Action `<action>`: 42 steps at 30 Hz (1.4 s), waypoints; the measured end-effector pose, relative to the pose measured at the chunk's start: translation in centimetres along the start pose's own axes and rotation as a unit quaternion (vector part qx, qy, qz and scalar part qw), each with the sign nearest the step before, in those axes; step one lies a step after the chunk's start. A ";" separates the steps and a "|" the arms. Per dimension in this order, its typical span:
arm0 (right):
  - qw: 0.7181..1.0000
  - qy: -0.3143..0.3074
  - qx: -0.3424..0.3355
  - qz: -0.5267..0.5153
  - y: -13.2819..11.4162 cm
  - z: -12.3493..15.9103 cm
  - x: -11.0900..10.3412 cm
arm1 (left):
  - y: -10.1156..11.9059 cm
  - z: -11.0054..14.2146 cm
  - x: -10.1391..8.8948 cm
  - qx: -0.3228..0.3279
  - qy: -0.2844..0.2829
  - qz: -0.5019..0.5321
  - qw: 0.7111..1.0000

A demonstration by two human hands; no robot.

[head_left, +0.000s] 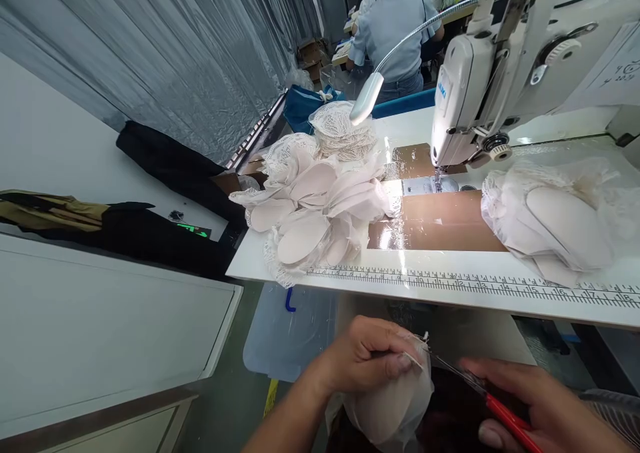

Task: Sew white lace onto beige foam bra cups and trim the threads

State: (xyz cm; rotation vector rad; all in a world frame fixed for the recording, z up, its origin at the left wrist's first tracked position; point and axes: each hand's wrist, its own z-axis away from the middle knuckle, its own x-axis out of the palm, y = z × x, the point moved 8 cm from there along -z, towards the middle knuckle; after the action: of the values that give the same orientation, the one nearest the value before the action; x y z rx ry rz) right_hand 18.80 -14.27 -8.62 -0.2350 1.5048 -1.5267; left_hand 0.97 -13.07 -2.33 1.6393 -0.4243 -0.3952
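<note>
A soft, cream-white cloth piece (387, 413) is seen, with a smooth, rounded pad showing through a thin, sheer layer and a frayed upper edge where small loose threads are bunched. It is pinched at this edge between the thumb and fingers of the left grip (377, 358), and its body is hung below them, in front of the counter (250, 256) and lower than its near edge. Scissors (504, 413) with red handles and thin metal blades are held in the right grip (525, 390), which is closed around the handles. The blade tips are placed at the upper edge of the cloth, just beside the left fingertips; whether the blades are parted cannot be told.

On the counter, similar pale pads with lace are heaped in a left pile (310, 206) and a right pile (565, 220). Between the piles, a white sewing machine (453, 106) is mounted, marked with blue letters that are partly readable as "JUKI". Along the near edge a ruler (450, 283) is laid, on which 10, 13, 16 and 17 can be read. Handwriting is borne by a paper sheet (613, 73) at the far right, too small to be made out.
</note>
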 end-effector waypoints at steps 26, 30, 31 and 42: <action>0.997 -0.048 0.012 -0.051 -2.2 -1.7 0.2 | -0.7 0.0 0.4 -0.022 -0.020 -0.025 0.999; 0.998 -0.058 0.022 -0.016 -1.5 -1.5 0.9 | -0.8 0.1 0.5 -0.023 -0.013 -0.039 0.999; 0.998 -0.057 0.021 -0.016 -1.4 -1.5 1.1 | -0.8 0.0 0.5 -0.023 -0.012 -0.044 0.999; 0.945 0.019 0.020 -0.325 1.0 -1.8 2.8 | -1.7 0.0 2.4 -0.025 -0.016 -0.030 0.999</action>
State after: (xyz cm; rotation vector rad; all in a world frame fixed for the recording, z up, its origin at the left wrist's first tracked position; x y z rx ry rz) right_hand 16.49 -14.86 -11.20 -0.7383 1.4991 -2.0796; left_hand 3.11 -14.05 -4.01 1.6021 -0.3864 -0.4744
